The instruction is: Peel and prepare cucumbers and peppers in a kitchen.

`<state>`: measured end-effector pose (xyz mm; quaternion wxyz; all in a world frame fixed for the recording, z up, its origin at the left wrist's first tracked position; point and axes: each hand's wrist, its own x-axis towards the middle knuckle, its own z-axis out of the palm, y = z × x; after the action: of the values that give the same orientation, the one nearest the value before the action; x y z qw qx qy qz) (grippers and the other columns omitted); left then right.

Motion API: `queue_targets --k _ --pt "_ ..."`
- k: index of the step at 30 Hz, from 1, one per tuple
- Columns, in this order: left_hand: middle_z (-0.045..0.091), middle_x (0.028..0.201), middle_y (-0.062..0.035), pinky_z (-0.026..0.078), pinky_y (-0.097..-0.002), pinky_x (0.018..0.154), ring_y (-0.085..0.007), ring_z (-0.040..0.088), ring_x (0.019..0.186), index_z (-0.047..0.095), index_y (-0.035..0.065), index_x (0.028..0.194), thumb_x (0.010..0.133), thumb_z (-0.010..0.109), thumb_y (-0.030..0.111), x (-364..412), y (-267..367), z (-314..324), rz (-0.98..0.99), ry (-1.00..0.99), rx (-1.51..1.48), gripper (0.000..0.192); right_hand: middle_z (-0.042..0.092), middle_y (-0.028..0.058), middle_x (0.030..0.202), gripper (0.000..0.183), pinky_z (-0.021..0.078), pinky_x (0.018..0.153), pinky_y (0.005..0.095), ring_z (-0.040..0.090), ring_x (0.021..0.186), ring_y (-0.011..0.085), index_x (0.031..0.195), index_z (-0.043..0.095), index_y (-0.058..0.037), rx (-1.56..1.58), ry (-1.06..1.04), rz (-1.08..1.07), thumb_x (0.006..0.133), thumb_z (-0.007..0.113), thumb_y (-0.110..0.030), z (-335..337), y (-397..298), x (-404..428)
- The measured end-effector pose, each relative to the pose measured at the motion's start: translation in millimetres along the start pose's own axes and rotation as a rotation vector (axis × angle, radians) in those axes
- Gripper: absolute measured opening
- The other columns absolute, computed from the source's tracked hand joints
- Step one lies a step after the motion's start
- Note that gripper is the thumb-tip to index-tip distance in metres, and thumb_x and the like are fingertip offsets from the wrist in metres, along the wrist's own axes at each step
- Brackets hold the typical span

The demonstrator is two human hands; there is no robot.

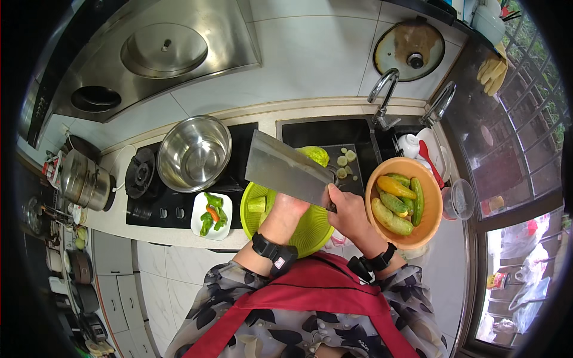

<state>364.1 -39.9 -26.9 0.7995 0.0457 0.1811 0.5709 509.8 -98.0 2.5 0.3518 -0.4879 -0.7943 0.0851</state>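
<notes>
My right hand [348, 209] grips the handle end of a broad steel cleaver [286, 165], whose blade points to the upper left. Beneath the blade is my left hand [291, 206]; its fingers are hidden, so its hold cannot be told. A green plastic colander [313, 232] lies under my hands, with pale green cut pieces [257, 204] at its left side. Beyond the blade, a yellow-green vegetable [315, 155] shows partly at the sink [329, 130], and several pale round slices [342, 161] lie in the sink.
An orange basin [371, 179] of cucumbers [394, 203] stands right of my hands. At left are a white plate [197, 215] with green and orange peppers [212, 215], a steel bowl [194, 154] and a gas burner [140, 173]. A faucet [384, 100] rises behind the sink.
</notes>
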Motion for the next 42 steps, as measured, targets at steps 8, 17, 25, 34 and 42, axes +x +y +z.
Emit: queue_targets --k 8,17,25,34,42 --pt "0.059 0.101 -0.0097 0.046 -0.0435 0.088 -0.0265 0.057 0.093 0.056 0.0074 0.102 0.088 0.045 0.037 -3.2 -6.1 9.4 0.018 -0.006 -0.065 0.034 0.058 0.0140 0.064 0.028 0.0469 0.052 0.0404 0.060 0.060 0.0317 0.094 0.049 -0.0046 0.056 0.035 -0.002 0.068 0.061 -0.007 7.0 1.8 1.7" --pt "0.060 0.099 -0.0044 0.046 -0.0386 0.085 -0.0200 0.058 0.093 0.053 0.0120 0.106 0.081 0.053 0.057 -8.1 0.5 35.3 0.037 0.176 0.026 0.051 0.060 0.0237 0.071 0.022 0.0465 0.061 0.0423 0.059 0.068 0.0401 0.088 0.055 0.0060 0.203 0.081 0.416 0.068 0.053 -0.003 74.2 118.8 -14.5" --pt "0.060 0.095 -0.0065 0.047 -0.0422 0.079 -0.0204 0.058 0.091 0.053 0.0096 0.104 0.080 0.061 0.045 -2.5 18.3 -5.6 -0.044 0.224 0.595 0.044 0.049 0.0059 0.055 0.010 0.0399 0.034 0.0232 0.049 0.037 0.0160 0.074 0.054 0.0037 1.244 -0.235 1.228 0.064 0.053 0.001 40.3 110.0 18.6" --pt "0.062 0.077 -0.0116 0.048 -0.0315 0.066 -0.0201 0.061 0.071 0.062 0.0022 0.090 0.075 0.067 0.020 -10.0 11.5 -96.8 0.266 0.192 1.771 0.025 0.048 0.0053 0.059 0.011 0.0399 0.040 0.0252 0.046 0.043 0.0145 0.077 0.053 0.0000 1.134 -0.139 1.145 0.066 0.054 -0.001 20.1 93.0 -10.1" --pt "0.064 0.081 -0.0167 0.050 -0.0412 0.069 -0.0314 0.062 0.078 0.067 0.0058 0.080 0.073 0.057 0.024 -56.8 71.4 -83.2 -0.211 0.309 2.463 0.022 0.049 0.0070 0.067 0.022 0.0397 0.041 0.0259 0.047 0.045 0.0151 0.083 0.052 0.0022 1.039 -0.081 1.148 0.062 0.050 0.001 -6.9 54.4 -29.9"
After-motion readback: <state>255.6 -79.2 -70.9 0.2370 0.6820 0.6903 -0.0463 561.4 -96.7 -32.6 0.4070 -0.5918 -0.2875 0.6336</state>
